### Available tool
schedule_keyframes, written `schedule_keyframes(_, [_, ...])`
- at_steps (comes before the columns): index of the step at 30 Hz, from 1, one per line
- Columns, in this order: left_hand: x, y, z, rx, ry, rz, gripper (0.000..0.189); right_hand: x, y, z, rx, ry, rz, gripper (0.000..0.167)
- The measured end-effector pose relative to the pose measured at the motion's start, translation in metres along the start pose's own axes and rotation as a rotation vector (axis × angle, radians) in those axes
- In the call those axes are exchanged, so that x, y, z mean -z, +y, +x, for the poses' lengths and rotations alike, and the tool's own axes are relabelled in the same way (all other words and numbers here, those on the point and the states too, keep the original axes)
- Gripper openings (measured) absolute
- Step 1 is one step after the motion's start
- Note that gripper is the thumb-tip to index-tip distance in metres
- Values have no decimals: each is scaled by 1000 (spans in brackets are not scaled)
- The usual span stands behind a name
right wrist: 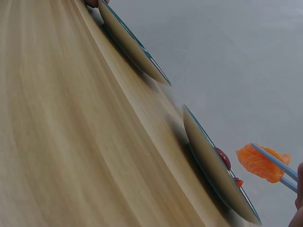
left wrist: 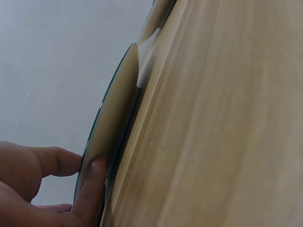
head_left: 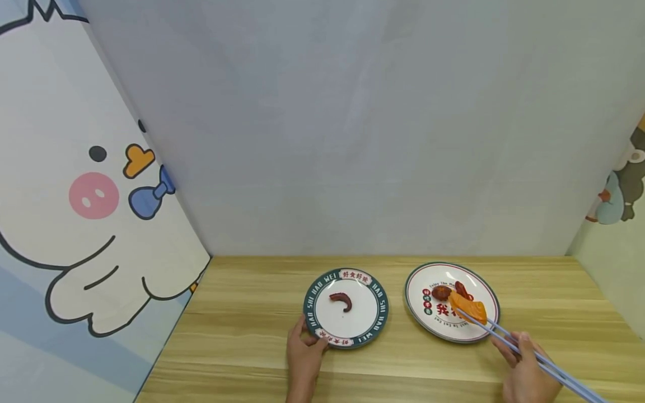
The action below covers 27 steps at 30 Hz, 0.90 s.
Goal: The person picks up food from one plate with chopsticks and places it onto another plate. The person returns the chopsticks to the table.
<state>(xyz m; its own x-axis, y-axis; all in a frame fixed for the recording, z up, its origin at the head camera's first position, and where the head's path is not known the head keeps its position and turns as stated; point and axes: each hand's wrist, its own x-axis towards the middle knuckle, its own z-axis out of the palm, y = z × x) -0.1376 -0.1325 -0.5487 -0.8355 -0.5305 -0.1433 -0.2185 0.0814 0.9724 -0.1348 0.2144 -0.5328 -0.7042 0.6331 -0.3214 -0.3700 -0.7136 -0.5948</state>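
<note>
My left hand (head_left: 305, 355) pinches the lower left rim of a green-rimmed plate (head_left: 322, 313). In the left wrist view, a finger (left wrist: 92, 184) presses beneath that plate and the thumb is at its edge. On the plate lies a small curled dark-red piece, like a tentacle (head_left: 342, 300). My right hand (head_left: 529, 372) grips pale blue chopsticks (head_left: 546, 364). Between their tips is an orange salmon slice (right wrist: 260, 162), held clear of the white plate (head_left: 423, 280) in the right wrist view. A brown mushroom-like piece (head_left: 440, 293) and a red piece (head_left: 461, 289) lie on the white plate.
Both plates stand side by side on a wooden table (head_left: 237, 313), with a gap between them. A plain grey-white wall (head_left: 383, 140) rises behind the table. Panels with cartoon animals flank it, a white duck-like figure (head_left: 45, 140) at left.
</note>
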Motion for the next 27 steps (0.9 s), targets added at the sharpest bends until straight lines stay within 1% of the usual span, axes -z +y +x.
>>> schedule_keyframes(4, [0, 0, 0, 3, 0, -10, 81, 3, 0, 1, 3, -6, 32, 21])
schedule_keyframes(6, [0, -1, 0, 5, 0, -16, 81, 4, 0, 1, 1, 4, 41, 23])
schedule_keyframes(10, [0, 0, 0, 11, 0, -20, 80, 6, 0, 2, -4, 22, 47, 24])
schedule_keyframes(15, [1, -1, 0, 9, 0, -16, 81, 10, 0, 3, -10, 20, 56, 26])
schedule_keyframes(17, [0, -2, 0, 5, 1, -13, 81, 12, 0, 4, -6, 25, 43, 27])
schedule_keyframes(27, [-1, -2, 0, 0, 6, -16, 80, 14, 3, 8, 11, 30, 72, 25])
